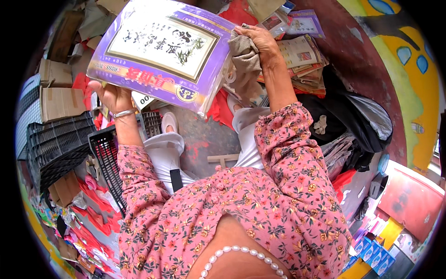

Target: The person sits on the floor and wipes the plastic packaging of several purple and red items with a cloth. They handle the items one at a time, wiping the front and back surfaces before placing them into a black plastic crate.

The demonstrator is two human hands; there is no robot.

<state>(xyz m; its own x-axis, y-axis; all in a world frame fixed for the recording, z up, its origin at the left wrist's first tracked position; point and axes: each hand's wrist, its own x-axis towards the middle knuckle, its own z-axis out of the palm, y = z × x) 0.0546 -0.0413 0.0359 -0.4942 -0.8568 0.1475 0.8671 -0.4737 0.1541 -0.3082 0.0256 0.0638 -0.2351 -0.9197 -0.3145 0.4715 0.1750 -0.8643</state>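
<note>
A flat, plastic-wrapped purple and white package [153,49], printed with a framed picture of brush characters and green leaves, is held up in front of me. My left hand [116,98] grips its lower left edge, with the fingers mostly hidden beneath it. At the package's right end, my right hand [261,39] has closed on a crumpled grey-beige cloth [245,53], which lies against the wrapper. The cloth hangs down below that hand. A white card [145,98] with black print shows under the package near my left wrist.
Black plastic crates [58,139] and cardboard boxes [60,102] stand at left. Stacked papers and booklets [299,58] lie beyond my right forearm, near a black bag [339,111]. Red scraps litter the floor. A red-lidded box [411,197] stands at lower right.
</note>
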